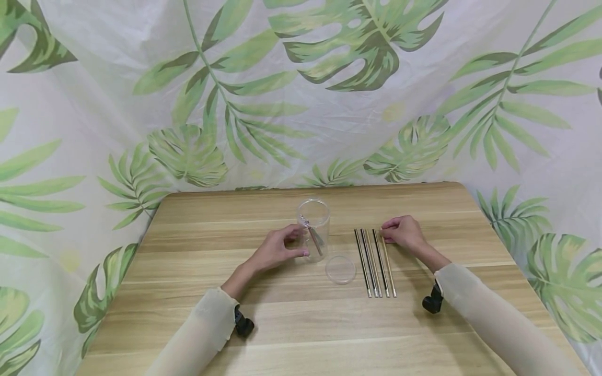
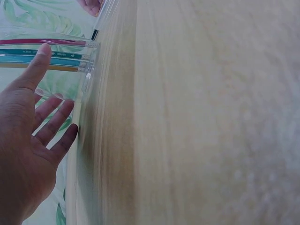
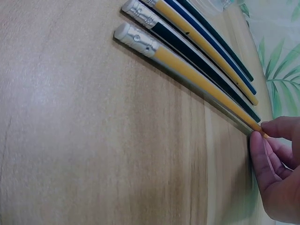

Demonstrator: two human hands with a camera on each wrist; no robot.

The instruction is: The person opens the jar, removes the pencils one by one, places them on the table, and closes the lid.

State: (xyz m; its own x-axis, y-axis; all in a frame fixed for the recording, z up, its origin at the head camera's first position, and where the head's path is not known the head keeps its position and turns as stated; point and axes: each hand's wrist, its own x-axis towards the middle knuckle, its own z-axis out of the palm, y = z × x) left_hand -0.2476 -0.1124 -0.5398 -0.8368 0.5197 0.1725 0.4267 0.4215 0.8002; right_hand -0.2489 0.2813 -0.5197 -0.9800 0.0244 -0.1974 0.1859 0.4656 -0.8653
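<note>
The work looks partway along: the clear jar (image 1: 323,223) stands upright on the table (image 1: 282,334) with a few pencils (image 2: 42,54) leaning inside it, while five more lie outside it, to its right. Through the glossy wall I make out red, teal and yellow ones, though glare and overlap keep me from a sure count. The left hand (image 1: 276,250) is at the jar's left side, its fingers spread and fairly straight and its thumb lying toward the near wall; whether it bears on the jar I cannot tell. The right hand (image 1: 405,234) pinches the far tip of the yellow pencil (image 3: 201,82), the one farthest from the jar, between thumb and fingers, and the other four (image 1: 373,263) lie side by side between it and the jar, untouched. The lid (image 1: 340,269) is off, flat just beside the jar on its near right, so closing appears not yet done.
</note>
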